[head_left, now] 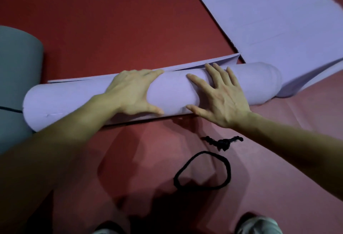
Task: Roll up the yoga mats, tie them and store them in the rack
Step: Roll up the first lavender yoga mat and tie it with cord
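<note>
A second roll [16, 76] lies left of the rolled mat [172, 90], a cord loop [203, 170] before it.

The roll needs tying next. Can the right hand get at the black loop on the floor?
Probably yes. The black loop lies uncovered on the red floor, on the person's side of the purple roll. The right hand presses flat on the roll, holding nothing, so it could draw back to it.

This looks like a yoga or exercise studio. A smooth dull-red sheet floor [111, 20] fills the whole view. A half-rolled lilac foam mat [176, 92] lies on it, with a rolled grey foam mat [16, 66] just beside and a black cord loop [202, 170] nearby.
</note>
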